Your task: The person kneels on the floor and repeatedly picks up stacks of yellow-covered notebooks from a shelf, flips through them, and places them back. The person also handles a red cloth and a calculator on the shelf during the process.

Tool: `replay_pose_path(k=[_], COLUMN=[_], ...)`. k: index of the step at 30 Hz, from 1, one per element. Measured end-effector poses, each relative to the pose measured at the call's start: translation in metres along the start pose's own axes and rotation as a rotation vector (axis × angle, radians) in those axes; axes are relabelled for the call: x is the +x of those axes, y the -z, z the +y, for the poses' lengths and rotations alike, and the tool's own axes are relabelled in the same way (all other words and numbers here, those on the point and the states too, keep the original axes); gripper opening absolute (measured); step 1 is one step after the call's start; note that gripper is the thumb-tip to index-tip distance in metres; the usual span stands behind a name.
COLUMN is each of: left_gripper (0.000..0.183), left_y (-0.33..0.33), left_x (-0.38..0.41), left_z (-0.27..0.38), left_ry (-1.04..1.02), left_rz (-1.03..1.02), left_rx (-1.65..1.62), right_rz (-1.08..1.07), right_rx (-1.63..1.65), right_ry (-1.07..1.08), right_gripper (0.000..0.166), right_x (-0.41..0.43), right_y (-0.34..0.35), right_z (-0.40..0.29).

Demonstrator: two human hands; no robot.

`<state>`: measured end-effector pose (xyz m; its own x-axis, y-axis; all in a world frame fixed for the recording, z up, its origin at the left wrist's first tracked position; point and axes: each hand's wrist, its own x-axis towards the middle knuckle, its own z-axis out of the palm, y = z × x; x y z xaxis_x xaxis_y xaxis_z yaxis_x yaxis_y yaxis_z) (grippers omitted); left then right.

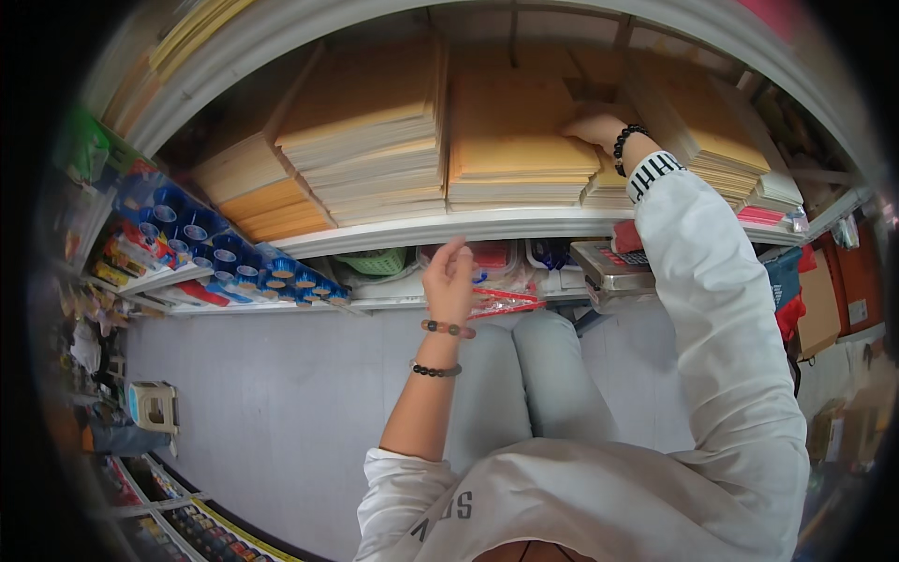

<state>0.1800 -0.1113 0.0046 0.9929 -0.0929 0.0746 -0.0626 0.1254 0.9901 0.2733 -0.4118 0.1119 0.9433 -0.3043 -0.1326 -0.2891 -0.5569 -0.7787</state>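
Observation:
My right hand [600,132] reaches onto the shelf at the right side of a middle stack of yellow-brown paper envelopes [516,140]. One fingertip lies over the top envelope; most fingers are hidden, so a grip cannot be made out. A lower envelope stack [609,186] sits below that wrist. My left hand [449,277] hovers before the shelf's front edge, slightly blurred, fingers loosely bent, with nothing visible in it. Taller envelope stacks [372,161] rise to the left, and another stack [702,119] leans at the right.
The white shelf edge [449,230] runs across in front. Beneath it are a green basket [372,261], a clear plastic container [502,256] and a scale with keys [614,263]. Blue-capped containers [225,249] line the left. A plastic stool [154,407] stands on the floor.

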Motion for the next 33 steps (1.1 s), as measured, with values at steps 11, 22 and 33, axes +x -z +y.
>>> replay_pose_path(k=[11, 22, 33], left_gripper=[0.022, 0.055, 0.065], left_y=[0.001, -0.006, -0.026], left_x=[-0.047, 0.014, 0.062], left_z=[-0.069, -0.003, 0.024], left_ry=[0.193, -0.158, -0.144], left_rz=[0.024, -0.045, -0.151], left_rx=[-0.026, 0.099, 0.132], right_rz=[-0.077, -0.041, -0.015], right_rx=[0.232, 0.046, 0.243], right_ry=[-0.04, -0.061, -0.253], right_gripper=[0.037, 0.051, 0.026], right_x=[-0.009, -0.017, -0.012], right_y=[-0.006, -0.005, 0.0], right_z=[-0.004, -0.021, -0.037])
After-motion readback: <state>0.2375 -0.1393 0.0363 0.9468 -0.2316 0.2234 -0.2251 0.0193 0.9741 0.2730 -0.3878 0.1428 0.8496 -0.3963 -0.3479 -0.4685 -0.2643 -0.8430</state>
